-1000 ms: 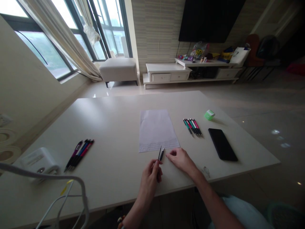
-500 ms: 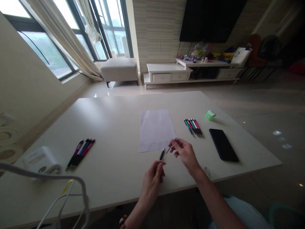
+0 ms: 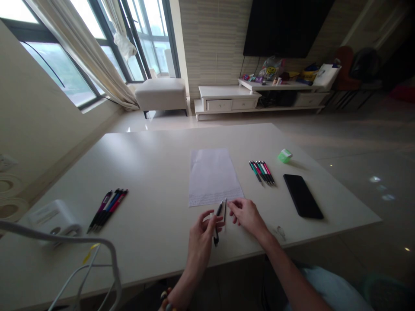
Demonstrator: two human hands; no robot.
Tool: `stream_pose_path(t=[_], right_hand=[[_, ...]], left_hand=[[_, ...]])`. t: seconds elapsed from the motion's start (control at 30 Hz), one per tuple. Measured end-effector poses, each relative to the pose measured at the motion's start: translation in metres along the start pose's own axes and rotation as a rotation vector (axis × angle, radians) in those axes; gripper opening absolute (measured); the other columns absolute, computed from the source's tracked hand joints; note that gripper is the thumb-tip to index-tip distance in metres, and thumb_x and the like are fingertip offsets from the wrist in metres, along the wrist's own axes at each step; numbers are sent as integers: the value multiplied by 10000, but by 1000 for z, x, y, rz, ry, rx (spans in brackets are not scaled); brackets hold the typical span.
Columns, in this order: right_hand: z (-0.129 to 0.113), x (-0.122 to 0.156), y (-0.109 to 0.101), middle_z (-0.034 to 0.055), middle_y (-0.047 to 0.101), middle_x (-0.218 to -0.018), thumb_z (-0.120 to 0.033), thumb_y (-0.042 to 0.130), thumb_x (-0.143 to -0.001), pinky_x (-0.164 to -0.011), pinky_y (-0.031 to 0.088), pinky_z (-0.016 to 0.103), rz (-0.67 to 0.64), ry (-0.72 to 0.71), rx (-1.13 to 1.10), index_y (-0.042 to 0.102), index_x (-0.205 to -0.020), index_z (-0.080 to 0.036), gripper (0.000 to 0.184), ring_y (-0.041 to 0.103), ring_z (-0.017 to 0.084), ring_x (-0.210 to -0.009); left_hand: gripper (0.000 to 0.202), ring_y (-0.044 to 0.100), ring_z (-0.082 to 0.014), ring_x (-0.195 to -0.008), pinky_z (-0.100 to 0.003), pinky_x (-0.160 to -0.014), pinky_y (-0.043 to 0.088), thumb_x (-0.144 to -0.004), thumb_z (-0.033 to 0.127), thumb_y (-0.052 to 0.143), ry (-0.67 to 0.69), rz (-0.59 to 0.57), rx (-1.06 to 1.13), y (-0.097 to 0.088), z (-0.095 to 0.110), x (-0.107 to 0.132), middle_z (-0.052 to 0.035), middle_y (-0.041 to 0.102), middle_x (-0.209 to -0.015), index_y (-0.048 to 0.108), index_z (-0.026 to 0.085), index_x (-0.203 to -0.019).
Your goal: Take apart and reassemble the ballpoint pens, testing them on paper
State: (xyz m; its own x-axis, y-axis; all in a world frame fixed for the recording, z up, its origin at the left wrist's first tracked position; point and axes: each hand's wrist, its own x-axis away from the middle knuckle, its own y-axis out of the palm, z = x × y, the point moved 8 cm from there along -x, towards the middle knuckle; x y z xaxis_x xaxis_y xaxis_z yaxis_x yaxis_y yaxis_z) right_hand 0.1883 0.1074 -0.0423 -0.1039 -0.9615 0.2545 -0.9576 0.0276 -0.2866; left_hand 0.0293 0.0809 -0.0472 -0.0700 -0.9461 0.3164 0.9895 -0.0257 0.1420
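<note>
My left hand (image 3: 201, 237) pinches a dark pen barrel (image 3: 217, 221) just above the white table (image 3: 152, 172), near its front edge. My right hand (image 3: 247, 214) is closed on a thin pale refill (image 3: 225, 205) that stands close beside the barrel's upper end. Both hands sit just below the lower edge of a white sheet of paper (image 3: 212, 175) with writing along its bottom. Whether the refill touches the barrel cannot be made out.
Several pens (image 3: 109, 208) lie grouped at the left, and several more pens (image 3: 262, 172) at the right. A black phone (image 3: 302, 195) and a green eraser (image 3: 285, 155) lie further right. A white device (image 3: 53, 218) with cables sits at the near left.
My right hand lifted the thin refill off to the right, then brought it back down beside the barrel. My left hand tilted the barrel and moved slightly forward.
</note>
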Motion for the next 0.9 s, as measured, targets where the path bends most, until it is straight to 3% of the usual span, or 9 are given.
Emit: stream_pose_path(t=[0.13, 0.33, 0.43, 0.53, 0.63, 0.77, 0.9], right_hand=[[-18, 15, 26, 21, 657, -680, -444, 657, -715, -348, 373, 173, -286, -56, -174, 592, -875, -154, 337, 588, 117, -471], [-18, 23, 35, 27, 680, -720, -353, 713, -670, -400, 419, 185, -321, -58, -305, 525, -949, -172, 382, 626, 138, -543], [-16, 23, 34, 27, 685, -735, -325, 712, -660, -415, 428, 188, -320, -40, -336, 513, -939, -174, 374, 631, 141, -564], [-13, 21, 27, 14, 684, -732, -278, 700, -649, -404, 408, 179, -296, -7, -324, 508, -930, -177, 355, 615, 125, -533], [-5, 16, 17, -7, 665, -683, -245, 681, -634, -393, 392, 179, -235, 44, -276, 506, -914, -180, 337, 593, 117, -496], [14, 6, -7, -10, 639, -632, -203, 646, -616, -374, 375, 186, -40, 127, -113, 496, -873, -176, 299, 555, 110, -441], [25, 2, -19, -7, 627, -635, -222, 653, -610, -368, 382, 208, 98, 147, 31, 502, -855, -186, 290, 506, 96, -380]], left_hand=[[442, 663, -225, -850, -308, -772, 490, -760, 476, 622, 74, 13, -47, 0, 11, 1, -98, 726, -869, 606, 144, -1052], [452, 650, -188, -686, -273, -604, 497, -755, 501, 614, 103, -15, 32, 10, 16, 1, -90, 720, -909, 608, 144, -1031], [480, 659, -211, -801, -276, -673, 506, -723, 509, 639, 92, 4, 14, 10, 15, 0, -96, 716, -941, 636, 139, -1029], [488, 636, -238, -965, -306, -815, 498, -720, 492, 648, 71, 2, -6, 10, 11, -2, -108, 702, -1009, 641, 140, -1058], [468, 636, -240, -978, -340, -869, 491, -732, 464, 651, 73, 18, 28, 4, 11, -5, -119, 675, -1082, 623, 148, -1077], [428, 664, -213, -866, -352, -810, 518, -752, 451, 635, 137, 162, 73, -19, 30, -7, -106, 670, -1031, 596, 148, -1053], [411, 643, -161, -750, -289, -685, 518, -740, 434, 647, 182, 285, 67, -45, 53, -9, -59, 660, -894, 594, 147, -1030]])
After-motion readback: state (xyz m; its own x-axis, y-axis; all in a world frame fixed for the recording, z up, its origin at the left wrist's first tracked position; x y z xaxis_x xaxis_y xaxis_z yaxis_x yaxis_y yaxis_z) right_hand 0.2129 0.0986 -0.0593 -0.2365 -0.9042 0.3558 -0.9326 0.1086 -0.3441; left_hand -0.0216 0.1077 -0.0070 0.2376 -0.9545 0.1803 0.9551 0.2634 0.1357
